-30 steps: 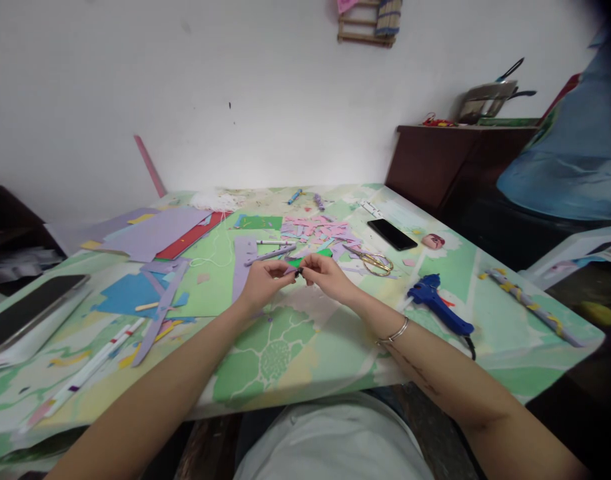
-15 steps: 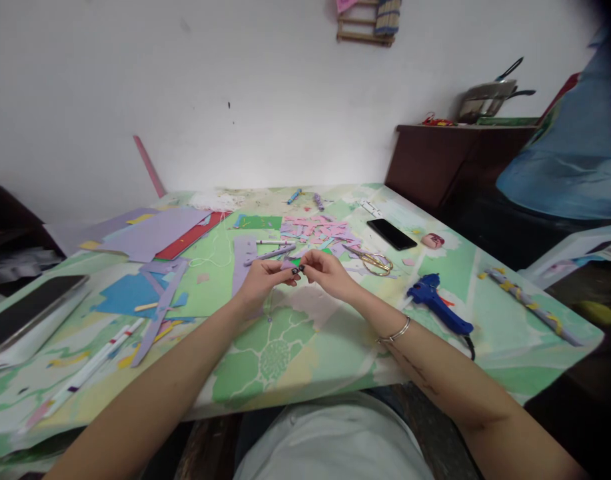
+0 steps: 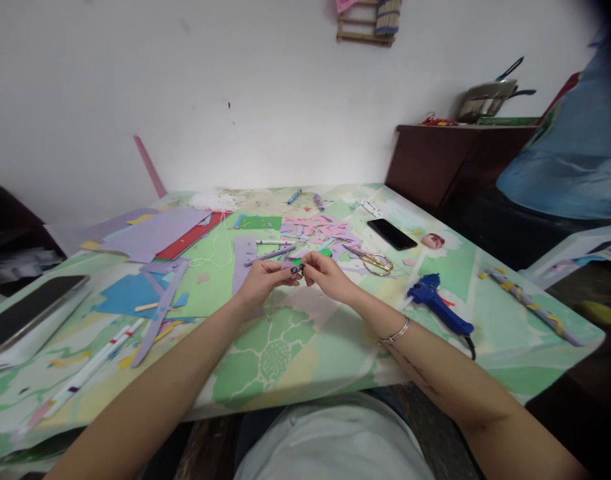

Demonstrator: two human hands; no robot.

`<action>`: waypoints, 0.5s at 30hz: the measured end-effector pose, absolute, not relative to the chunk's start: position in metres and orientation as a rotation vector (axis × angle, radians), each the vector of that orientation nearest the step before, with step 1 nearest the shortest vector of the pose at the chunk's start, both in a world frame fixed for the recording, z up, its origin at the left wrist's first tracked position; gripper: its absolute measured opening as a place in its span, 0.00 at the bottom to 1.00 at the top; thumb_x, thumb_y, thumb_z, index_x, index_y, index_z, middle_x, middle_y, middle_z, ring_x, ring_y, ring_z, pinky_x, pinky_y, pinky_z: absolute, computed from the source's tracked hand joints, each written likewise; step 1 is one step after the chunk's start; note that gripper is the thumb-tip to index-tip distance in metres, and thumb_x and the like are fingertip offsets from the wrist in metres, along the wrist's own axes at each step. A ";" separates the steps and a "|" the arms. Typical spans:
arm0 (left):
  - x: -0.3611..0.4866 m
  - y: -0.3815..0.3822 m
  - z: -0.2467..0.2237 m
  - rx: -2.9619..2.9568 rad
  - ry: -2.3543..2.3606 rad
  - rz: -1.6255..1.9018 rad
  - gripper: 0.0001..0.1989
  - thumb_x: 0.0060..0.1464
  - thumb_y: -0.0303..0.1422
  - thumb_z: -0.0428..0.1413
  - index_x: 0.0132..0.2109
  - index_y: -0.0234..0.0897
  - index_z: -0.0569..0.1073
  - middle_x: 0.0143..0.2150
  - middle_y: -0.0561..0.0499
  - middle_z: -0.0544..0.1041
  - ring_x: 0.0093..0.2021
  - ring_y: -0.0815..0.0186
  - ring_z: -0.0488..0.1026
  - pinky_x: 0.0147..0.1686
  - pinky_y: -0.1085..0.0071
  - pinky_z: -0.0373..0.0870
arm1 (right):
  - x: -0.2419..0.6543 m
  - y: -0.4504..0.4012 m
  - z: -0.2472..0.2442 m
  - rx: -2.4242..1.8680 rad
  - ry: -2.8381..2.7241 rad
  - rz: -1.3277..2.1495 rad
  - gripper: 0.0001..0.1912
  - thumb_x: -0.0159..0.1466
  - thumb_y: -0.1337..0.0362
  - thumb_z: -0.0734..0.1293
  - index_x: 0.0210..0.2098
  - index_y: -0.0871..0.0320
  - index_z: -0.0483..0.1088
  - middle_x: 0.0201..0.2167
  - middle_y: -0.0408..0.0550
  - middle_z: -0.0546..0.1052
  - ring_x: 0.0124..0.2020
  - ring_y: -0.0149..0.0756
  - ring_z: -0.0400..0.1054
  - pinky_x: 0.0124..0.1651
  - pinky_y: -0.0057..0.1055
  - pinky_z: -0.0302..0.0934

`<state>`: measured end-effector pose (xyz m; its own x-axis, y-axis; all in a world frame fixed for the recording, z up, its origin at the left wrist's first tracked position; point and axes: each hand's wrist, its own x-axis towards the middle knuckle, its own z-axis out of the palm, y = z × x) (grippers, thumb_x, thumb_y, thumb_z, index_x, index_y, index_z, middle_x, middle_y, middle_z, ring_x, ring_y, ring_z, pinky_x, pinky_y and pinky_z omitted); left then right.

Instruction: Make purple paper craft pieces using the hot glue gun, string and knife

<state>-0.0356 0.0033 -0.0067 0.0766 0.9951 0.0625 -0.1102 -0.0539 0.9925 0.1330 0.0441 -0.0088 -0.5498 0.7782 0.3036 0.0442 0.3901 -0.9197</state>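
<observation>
My left hand [image 3: 265, 280] and my right hand [image 3: 326, 275] meet over the middle of the table, fingertips pinched close together. Between them is a small piece of purple paper [image 3: 288, 264], mostly covered by my fingers. A bit of green [image 3: 326, 253] shows just behind my right hand; whether it belongs to the held piece I cannot tell. Gold-handled scissors [image 3: 375, 261] lie to the right of my right hand. Just beyond my left hand are a white marker [image 3: 275, 243] and a purple strip [image 3: 270, 255].
Pink and purple paper scraps [image 3: 320, 230] lie past my hands. On the right are a black phone [image 3: 392, 234], a blue glue gun [image 3: 440, 303] and a wrapped stick [image 3: 530, 303]. Coloured sheets [image 3: 155, 233], white markers [image 3: 92, 367] and another phone [image 3: 30, 310] occupy the left.
My hands stay almost in place, with only a slight shift of the fingers. More of the green bit shows behind my right hand.
</observation>
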 end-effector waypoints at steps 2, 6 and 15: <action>-0.036 0.003 -0.006 1.196 1.046 1.235 0.08 0.42 0.33 0.65 0.31 0.33 0.81 0.29 0.44 0.80 0.30 0.64 0.76 0.40 0.64 0.73 | 0.133 0.044 -0.009 -0.708 -1.885 1.214 0.02 0.58 0.67 0.58 0.30 0.58 0.61 0.20 0.36 0.66 0.21 0.26 0.61 0.27 0.25 0.56; -0.036 0.003 -0.005 1.176 1.058 1.227 0.08 0.41 0.32 0.65 0.31 0.32 0.81 0.29 0.44 0.80 0.29 0.64 0.76 0.39 0.64 0.73 | 0.134 0.045 -0.011 -0.704 -1.885 1.207 0.02 0.57 0.67 0.58 0.30 0.57 0.61 0.21 0.36 0.66 0.22 0.26 0.62 0.28 0.25 0.56; -0.034 0.002 -0.005 1.156 1.070 1.238 0.07 0.40 0.31 0.65 0.30 0.33 0.81 0.28 0.46 0.80 0.30 0.64 0.75 0.41 0.64 0.72 | 0.133 0.046 -0.012 -0.707 -1.882 1.219 0.02 0.57 0.67 0.58 0.30 0.57 0.61 0.21 0.36 0.65 0.22 0.26 0.62 0.28 0.25 0.57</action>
